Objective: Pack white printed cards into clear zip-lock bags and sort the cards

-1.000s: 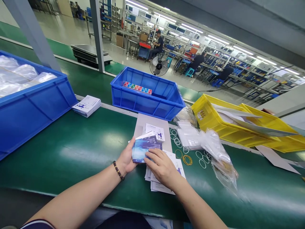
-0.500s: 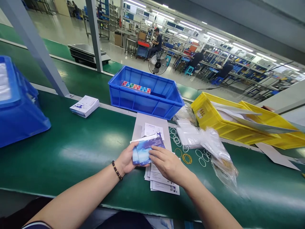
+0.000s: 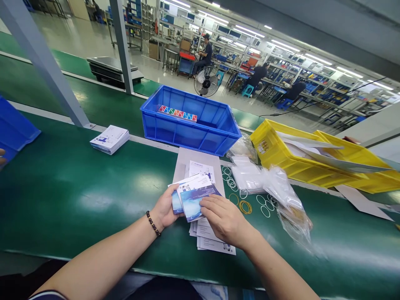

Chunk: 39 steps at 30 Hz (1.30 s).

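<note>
My left hand point(image 3: 165, 208) is closed on a few booklets point(image 3: 176, 203) with blue and white covers. Between the thumb and fingers of my right hand point(image 3: 223, 214) is another blue booklet point(image 3: 193, 203), pulled partly off the others and overlapping them. White printed pages show between the two. Below my right hand lies a fanned pile of white leaflets point(image 3: 215, 241). Behind my hands, a white leaflet point(image 3: 202, 170) rests on a grey card sheet point(image 3: 184, 160). White rubber bands point(image 3: 230, 183) and yellow rubber bands point(image 3: 246, 207) lie to the right.
A stack of booklets point(image 3: 110, 139) sits at left, beyond it a blue bin point(image 3: 190, 133). Plastic bags point(image 3: 250, 177) and yellow bins point(image 3: 293, 166) stand right. At the far left are another blue bin point(image 3: 15, 129) and someone's fingertips point(image 3: 2, 156). A grey post point(image 3: 46, 62) rises nearby.
My right hand has drawn the top blue booklet right and down, uncovering a white page beneath. The far-left blue bin has shifted left, and another person's fingertips now show there.
</note>
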{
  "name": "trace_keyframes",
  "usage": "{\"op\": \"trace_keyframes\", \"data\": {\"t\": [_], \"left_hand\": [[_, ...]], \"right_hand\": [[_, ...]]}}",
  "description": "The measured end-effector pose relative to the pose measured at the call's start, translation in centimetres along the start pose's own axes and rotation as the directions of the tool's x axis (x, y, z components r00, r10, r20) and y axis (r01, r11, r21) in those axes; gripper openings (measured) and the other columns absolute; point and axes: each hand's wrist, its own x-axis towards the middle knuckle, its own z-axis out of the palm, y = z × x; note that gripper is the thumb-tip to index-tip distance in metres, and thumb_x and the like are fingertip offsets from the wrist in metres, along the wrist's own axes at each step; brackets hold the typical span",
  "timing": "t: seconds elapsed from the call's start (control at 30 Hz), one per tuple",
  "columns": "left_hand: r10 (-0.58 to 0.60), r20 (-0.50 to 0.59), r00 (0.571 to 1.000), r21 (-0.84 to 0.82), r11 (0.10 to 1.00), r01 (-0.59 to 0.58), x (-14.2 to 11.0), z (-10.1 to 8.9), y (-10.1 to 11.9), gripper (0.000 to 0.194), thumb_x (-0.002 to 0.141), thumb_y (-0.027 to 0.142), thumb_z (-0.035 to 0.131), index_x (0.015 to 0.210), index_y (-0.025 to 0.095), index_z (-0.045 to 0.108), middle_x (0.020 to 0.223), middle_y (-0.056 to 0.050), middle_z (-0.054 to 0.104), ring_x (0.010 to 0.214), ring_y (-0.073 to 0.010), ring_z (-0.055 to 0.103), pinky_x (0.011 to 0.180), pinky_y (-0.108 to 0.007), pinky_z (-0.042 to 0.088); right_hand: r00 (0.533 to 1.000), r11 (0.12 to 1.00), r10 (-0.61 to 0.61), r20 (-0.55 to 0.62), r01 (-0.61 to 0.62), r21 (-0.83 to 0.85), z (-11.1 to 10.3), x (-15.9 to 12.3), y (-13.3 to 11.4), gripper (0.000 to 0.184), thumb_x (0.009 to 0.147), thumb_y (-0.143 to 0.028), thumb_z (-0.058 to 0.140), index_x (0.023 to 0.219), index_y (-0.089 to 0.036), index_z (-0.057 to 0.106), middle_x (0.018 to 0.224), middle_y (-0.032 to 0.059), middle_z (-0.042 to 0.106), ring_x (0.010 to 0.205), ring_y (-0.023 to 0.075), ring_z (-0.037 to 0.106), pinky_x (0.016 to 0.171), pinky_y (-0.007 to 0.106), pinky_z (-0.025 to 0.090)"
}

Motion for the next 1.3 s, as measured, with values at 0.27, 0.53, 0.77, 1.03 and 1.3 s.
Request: {"op": "trace_keyframes", "data": {"t": [0.27, 0.53, 0.77, 1.03, 1.3], "left_hand": [[0.024, -0.042, 0.999, 0.031, 0.999, -0.023, -0.4, 0.5, 0.2, 0.039, 0.086, 0.035, 0.043, 0.112, 0.01, 0.056, 0.068, -0.007, 0.069, 0.052, -0.0211, 0.062, 0.046, -0.03, 0.049], [0.088, -0.083, 0.993, 0.014, 0.996, -0.088, -0.5, 0.4, 0.3, 0.042, 0.085, 0.032, 0.046, 0.124, 0.016, 0.045, 0.09, -0.01, 0.069, 0.072, -0.0268, 0.067, 0.056, -0.041, 0.056], [0.082, 0.056, 0.995, -0.034, 0.996, -0.08, -0.1, -0.5, -0.5, 0.049, 0.078, 0.017, 0.05, 0.126, 0.013, 0.044, 0.084, -0.01, 0.069, 0.066, -0.022, 0.066, 0.052, -0.03, 0.052], [0.142, 0.156, 0.978, -0.095, 0.987, -0.128, -0.8, 0.3, 0.0, 0.055, 0.089, 0.043, 0.041, 0.132, 0.01, 0.041, 0.103, -0.017, 0.066, 0.088, -0.0304, 0.064, 0.072, -0.043, 0.052], [0.134, 0.178, 0.975, -0.112, 0.987, -0.115, -0.4, 0.1, 0.0, 0.05, 0.088, 0.031, 0.044, 0.131, 0.006, 0.041, 0.106, -0.017, 0.066, 0.097, -0.0295, 0.063, 0.089, -0.044, 0.047]], "right_hand": [[0.995, 0.999, 0.005, -0.1, -0.01, -0.049, 0.4, -1.1, -0.3, 0.032, 0.08, -0.001, 0.043, 0.107, -0.01, 0.056, 0.094, 0.0127, 0.068, 0.093, 0.0222, 0.062, 0.08, 0.039, 0.053], [0.835, 0.763, 0.531, 0.144, -0.545, 0.349, -4.2, -3.3, 1.8, 0.028, 0.084, -0.014, 0.045, 0.106, -0.02, 0.06, 0.086, 0.0064, 0.064, 0.074, 0.0158, 0.062, 0.061, 0.027, 0.052], [0.519, 0.198, 0.769, 0.373, -0.748, 0.633, 3.5, -3.3, 0.2, 0.031, 0.081, -0.041, 0.054, 0.065, -0.017, 0.065, 0.065, 0.005, 0.067, 0.064, 0.0179, 0.063, 0.064, 0.031, 0.053], [0.396, 0.145, 0.913, 0.096, -0.536, 0.831, 0.4, -3.9, 1.2, 0.018, 0.073, -0.034, 0.067, 0.077, -0.018, 0.06, 0.068, 0.0031, 0.066, 0.06, 0.0157, 0.063, 0.054, 0.026, 0.053], [0.792, 0.764, 0.608, 0.058, -0.603, 0.231, -1.7, -5.5, 2.3, 0.017, 0.081, -0.013, 0.048, 0.086, -0.019, 0.063, 0.082, 0.0073, 0.065, 0.074, 0.018, 0.063, 0.062, 0.031, 0.055]]}}
